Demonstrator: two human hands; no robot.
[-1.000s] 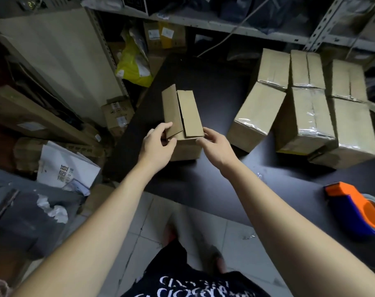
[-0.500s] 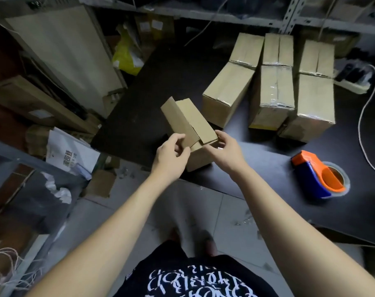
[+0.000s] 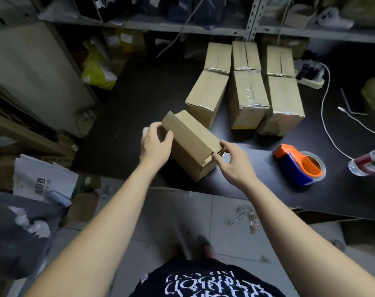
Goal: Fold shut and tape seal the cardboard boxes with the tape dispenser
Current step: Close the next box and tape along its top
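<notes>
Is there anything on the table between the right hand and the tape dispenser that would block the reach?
Nothing visible does. Only bare black table lies between the right hand, which holds the near end of the small box, and the tape dispenser to its right.

Head-worn view, steeply down, close.

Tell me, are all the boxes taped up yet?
Not quite. At the back, three boxes already wear shiny tape. The left hand and right hand hold a fourth box, pressing its flaps down; no tape shows on it. The tape dispenser lies untouched on the table, so sealing is left.
</notes>
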